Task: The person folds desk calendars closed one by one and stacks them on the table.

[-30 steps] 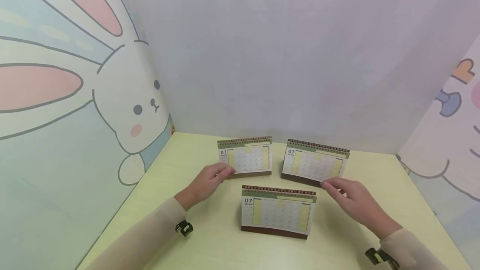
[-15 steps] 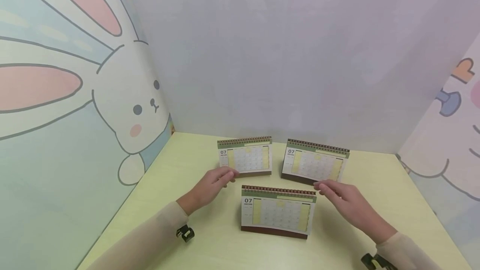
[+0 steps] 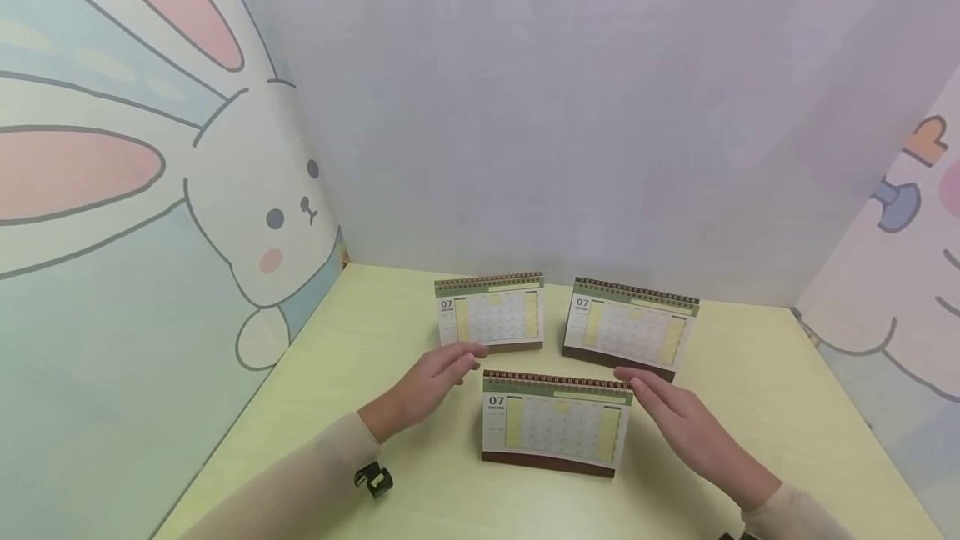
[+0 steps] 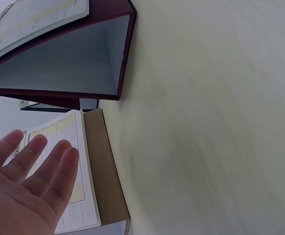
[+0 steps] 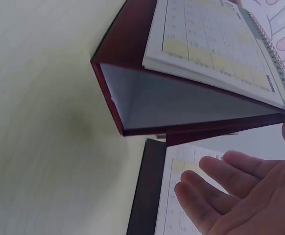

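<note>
Three spiral-bound desk calendars stand upright on the table. The front calendar [image 3: 562,427] has a dark red base; behind it are the back left calendar [image 3: 498,319] with a brown base and the back right calendar [image 3: 630,332] with a darker one. My left hand [image 3: 423,386], fingers straight, hovers just left of the front calendar and overlaps the lower edge of the back left one in the head view. Fingers also extended, my right hand [image 3: 690,423] is at the front calendar's upper right corner. Whether its thumb touches that corner I cannot tell.
The pale yellow table [image 3: 360,315] meets a plain lilac-white backdrop [image 3: 570,107] behind the calendars. Panels with a cartoon rabbit [image 3: 262,190] and other drawings flank it. A small black clip-like piece [image 3: 373,480] is at the left sleeve.
Both hands have moved inward and nearer, away from the two back calendars and towards the top of the front one. Their fingers have straightened. All three calendars have stayed in place.
</note>
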A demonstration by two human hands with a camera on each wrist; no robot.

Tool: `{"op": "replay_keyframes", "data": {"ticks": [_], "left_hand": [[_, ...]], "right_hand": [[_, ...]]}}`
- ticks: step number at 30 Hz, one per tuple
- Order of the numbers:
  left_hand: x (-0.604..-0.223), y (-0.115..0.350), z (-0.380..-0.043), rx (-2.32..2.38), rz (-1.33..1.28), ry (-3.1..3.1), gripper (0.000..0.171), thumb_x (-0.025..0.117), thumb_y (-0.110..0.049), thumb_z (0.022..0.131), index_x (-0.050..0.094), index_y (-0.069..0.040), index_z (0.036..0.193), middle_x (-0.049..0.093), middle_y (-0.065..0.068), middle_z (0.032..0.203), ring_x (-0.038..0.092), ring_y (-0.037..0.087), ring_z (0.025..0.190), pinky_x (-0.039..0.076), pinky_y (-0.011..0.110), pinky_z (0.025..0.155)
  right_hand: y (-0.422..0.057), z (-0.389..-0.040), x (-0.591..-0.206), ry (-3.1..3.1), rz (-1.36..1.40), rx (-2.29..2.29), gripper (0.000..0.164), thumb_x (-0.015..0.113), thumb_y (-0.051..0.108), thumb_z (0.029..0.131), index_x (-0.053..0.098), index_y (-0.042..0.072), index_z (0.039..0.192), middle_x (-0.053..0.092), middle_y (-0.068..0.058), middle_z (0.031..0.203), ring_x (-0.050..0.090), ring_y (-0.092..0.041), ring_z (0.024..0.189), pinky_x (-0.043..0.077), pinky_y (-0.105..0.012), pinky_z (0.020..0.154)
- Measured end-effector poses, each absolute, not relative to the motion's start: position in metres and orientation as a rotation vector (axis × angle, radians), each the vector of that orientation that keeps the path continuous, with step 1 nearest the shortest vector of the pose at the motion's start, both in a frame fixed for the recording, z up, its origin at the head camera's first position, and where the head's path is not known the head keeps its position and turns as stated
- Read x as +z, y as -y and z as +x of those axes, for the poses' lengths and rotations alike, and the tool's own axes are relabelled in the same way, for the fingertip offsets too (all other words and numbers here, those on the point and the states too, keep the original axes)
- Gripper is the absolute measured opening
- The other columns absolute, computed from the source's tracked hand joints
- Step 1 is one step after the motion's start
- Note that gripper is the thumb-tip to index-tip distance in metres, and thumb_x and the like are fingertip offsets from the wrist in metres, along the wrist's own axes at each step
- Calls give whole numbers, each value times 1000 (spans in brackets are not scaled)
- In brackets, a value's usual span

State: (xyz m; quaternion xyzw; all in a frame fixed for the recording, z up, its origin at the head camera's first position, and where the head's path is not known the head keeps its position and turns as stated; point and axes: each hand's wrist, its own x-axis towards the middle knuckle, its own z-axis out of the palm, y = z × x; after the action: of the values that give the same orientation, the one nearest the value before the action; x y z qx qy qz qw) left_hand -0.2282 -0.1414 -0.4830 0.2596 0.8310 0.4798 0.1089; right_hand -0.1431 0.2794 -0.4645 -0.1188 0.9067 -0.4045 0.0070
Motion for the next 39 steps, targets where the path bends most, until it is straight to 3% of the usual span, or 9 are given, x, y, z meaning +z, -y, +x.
{"op": "replay_keyframes", "data": {"ticks": [6,11,15,17,19,22,25,33,39], "left_hand": [[-484,137,-222,1435,749,-2384,59,37,-41,131,58,-5,171,63,18,176,66,41,158,61,58,124],[-484,135,-219,1414,767,-2376,60,35,-40,131,56,-3,173,61,18,178,65,42,159,60,52,124],[-483,133,-215,1393,772,-2369,60,35,-40,131,55,-4,174,60,18,179,63,41,162,60,55,126],[-482,132,-213,1393,768,-2362,59,35,-40,131,55,-4,174,60,18,179,61,41,164,60,59,127],[-483,131,-211,1390,773,-2361,59,35,-40,131,55,-5,175,59,17,180,60,41,165,60,59,127],[-483,130,-208,1391,778,-2366,60,33,-39,131,54,-5,175,59,16,180,60,41,165,61,58,126],[-482,129,-207,1393,796,-2367,60,32,-40,131,54,-5,175,59,16,181,60,41,165,61,56,126],[-481,125,-205,1407,811,-2327,60,33,-41,131,54,-8,176,57,19,182,58,40,167,60,60,127],[-479,126,-207,1393,832,-2363,60,34,-42,131,53,-9,177,57,19,182,58,40,168,59,50,130]], "right_hand": [[-276,-141,-467,-2664,-357,-1476,54,36,33,132,60,1,169,66,-22,172,57,19,143,61,-24,115],[-274,-140,-471,-2559,-259,-1546,60,31,35,132,52,-3,173,57,-27,179,49,25,139,61,-26,118],[-273,-138,-472,-2479,-209,-1558,65,26,39,132,46,-4,177,52,-26,182,48,26,139,58,-24,122],[-272,-137,-472,-2439,-192,-1556,68,23,41,132,42,-5,178,50,-27,184,56,9,153,57,-25,124],[-270,-135,-470,-2398,-166,-1551,72,20,44,132,40,-6,179,48,-28,185,59,-17,166,56,-34,130],[-265,-134,-468,-2349,-110,-1547,78,16,49,131,39,-9,179,45,-32,185,43,-57,174,49,-58,139],[-262,-133,-467,-2300,-66,-1574,83,14,52,130,39,-11,178,42,-34,186,38,-60,175,37,-74,141],[-260,-133,-467,-2226,-25,-1629,88,10,58,129,35,-10,179,35,-34,189,31,-61,178,30,-79,143],[-258,-134,-464,-2208,-21,-1640,89,10,59,128,31,-10,181,29,-35,191,25,-61,179,26,-81,144]]}}
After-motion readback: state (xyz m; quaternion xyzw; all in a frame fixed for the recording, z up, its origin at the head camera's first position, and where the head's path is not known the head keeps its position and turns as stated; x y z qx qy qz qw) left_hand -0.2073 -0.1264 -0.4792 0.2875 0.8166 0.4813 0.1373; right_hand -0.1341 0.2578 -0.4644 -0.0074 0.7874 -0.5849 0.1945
